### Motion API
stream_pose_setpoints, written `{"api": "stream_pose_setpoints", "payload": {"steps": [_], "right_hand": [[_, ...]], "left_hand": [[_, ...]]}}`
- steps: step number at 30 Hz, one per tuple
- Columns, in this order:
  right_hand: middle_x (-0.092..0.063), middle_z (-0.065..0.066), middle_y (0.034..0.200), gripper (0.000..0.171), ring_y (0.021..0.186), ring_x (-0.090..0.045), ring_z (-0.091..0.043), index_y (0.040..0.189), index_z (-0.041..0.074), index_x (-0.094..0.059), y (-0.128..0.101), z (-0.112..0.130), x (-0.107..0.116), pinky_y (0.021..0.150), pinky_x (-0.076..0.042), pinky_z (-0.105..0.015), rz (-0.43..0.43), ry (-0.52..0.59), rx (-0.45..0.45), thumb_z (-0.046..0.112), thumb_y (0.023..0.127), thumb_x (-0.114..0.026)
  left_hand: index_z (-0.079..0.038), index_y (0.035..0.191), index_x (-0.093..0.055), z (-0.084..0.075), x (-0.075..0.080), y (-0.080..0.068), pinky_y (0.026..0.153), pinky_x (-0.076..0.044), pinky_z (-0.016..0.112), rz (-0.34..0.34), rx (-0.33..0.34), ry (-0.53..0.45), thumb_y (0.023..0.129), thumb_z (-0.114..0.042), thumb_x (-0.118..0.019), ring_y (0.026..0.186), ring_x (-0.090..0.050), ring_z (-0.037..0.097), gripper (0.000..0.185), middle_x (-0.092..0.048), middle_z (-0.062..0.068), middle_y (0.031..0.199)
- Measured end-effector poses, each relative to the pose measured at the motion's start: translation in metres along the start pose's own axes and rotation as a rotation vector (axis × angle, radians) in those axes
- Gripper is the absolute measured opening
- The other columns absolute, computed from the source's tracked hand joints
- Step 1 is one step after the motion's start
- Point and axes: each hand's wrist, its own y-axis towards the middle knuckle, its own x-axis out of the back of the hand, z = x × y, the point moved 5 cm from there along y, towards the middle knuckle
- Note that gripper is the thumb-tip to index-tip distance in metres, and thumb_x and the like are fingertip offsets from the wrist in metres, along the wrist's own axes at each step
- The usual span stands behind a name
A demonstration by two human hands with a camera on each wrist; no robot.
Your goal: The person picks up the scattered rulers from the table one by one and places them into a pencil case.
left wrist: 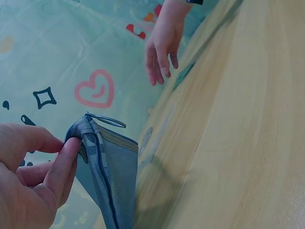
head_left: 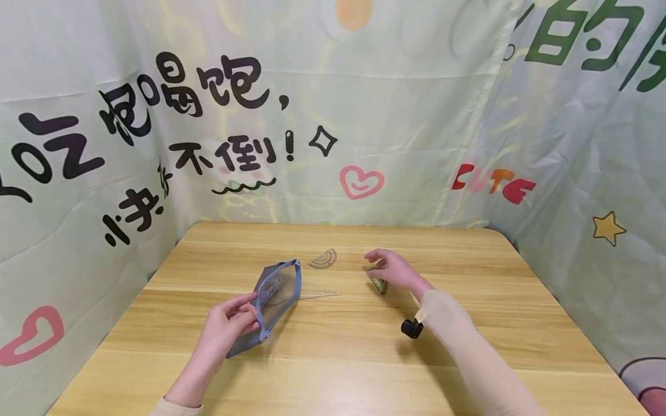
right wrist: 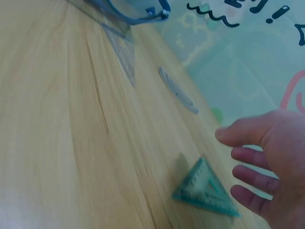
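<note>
My left hand (head_left: 229, 320) pinches the near rim of a blue zippered pouch (head_left: 299, 282) between thumb and fingers. The pouch tilts with its mouth open, and something clear with markings shows inside it. In the left wrist view the zipper pull (left wrist: 108, 120) sticks out from the pouch's top corner. My right hand (head_left: 396, 270), fingers parted, hovers just over a green triangular set square (right wrist: 205, 191). A gap shows between the fingers and the set square in the right wrist view.
A clear protractor (head_left: 324, 259) lies beyond the pouch. To the pouch's right a clear triangular ruler (right wrist: 123, 52) lies partly hidden behind it. A small black camera (head_left: 412, 329) sits at the right wrist. Printed cloth (head_left: 322, 86) hangs around the wooden table (head_left: 354, 370).
</note>
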Motion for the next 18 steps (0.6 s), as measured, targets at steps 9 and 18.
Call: {"api": "stream_pose_setpoints", "payload": {"steps": [9, 18], "right_hand": [[-0.056, -0.017, 0.138, 0.046, 0.126, -0.052, -0.039, 0.135, 0.003, -0.056, -0.002, -0.011, 0.001, 0.106, -0.048, -0.056, 0.049, -0.033, 0.074, 0.012, 0.091, -0.069], [-0.054, -0.019, 0.140, 0.046, 0.131, -0.047, -0.043, 0.134, 0.002, -0.057, -0.003, -0.016, 0.000, 0.110, -0.042, -0.060, 0.068, -0.066, 0.131, 0.010, 0.090, -0.069]], "left_hand": [[0.005, 0.136, -0.054, 0.000, 0.000, 0.000, 0.076, -0.062, 0.019, -0.001, -0.001, 0.004, 0.093, -0.003, -0.061, 0.079, -0.064, 0.005, 0.044, -0.058, 0.004, 0.093], [0.004, 0.136, -0.054, 0.000, 0.000, 0.000, 0.076, -0.062, 0.019, -0.001, 0.006, 0.005, 0.094, -0.003, -0.061, 0.079, -0.064, 0.005, 0.043, -0.059, 0.003, 0.093]]}}
